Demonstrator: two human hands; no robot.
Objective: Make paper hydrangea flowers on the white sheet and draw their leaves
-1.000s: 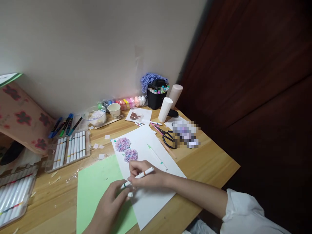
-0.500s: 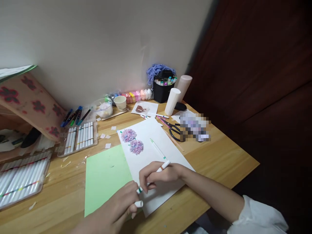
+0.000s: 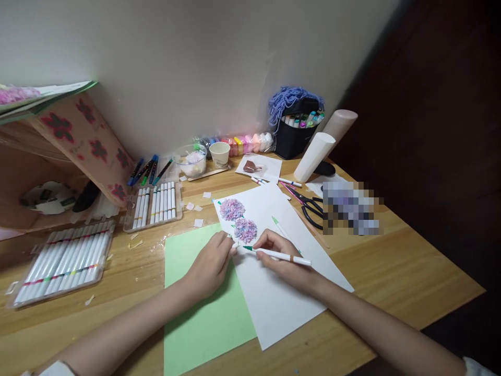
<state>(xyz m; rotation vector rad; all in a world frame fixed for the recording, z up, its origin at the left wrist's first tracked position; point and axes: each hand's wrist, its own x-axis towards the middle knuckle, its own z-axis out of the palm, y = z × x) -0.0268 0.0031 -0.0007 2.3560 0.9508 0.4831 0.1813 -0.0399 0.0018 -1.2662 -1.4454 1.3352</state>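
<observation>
My right hand (image 3: 287, 261) grips a white marker (image 3: 284, 256) with a brown band, its dark green brush tip uncovered and pointing left. My left hand (image 3: 211, 263) is closed, with a white marker cap (image 3: 235, 245) showing at its fingertips close to that tip. Both hands are over a white sheet of paper (image 3: 282, 303), which carries two pink-purple flower heads (image 3: 245, 230) with small green bits at their edges. A second marker (image 3: 279, 226) with a light green tip lies on the sheet, partly hidden by my right hand. Green paper (image 3: 203, 324) lies partly under the white sheet.
Marker trays (image 3: 64, 263) and a smaller one (image 3: 154, 206) lie at left, beside a flower-patterned box (image 3: 90, 136). Behind are a paper cup (image 3: 219, 155), a clear bowl (image 3: 193, 163) and a black marker case (image 3: 291, 138). Scissors (image 3: 309, 206) and white cylinders (image 3: 315, 156) stand or lie right.
The cap and marker have come apart, baring the dark green tip. Both hands have moved up the sheet towards the flower heads. The view has shifted left.
</observation>
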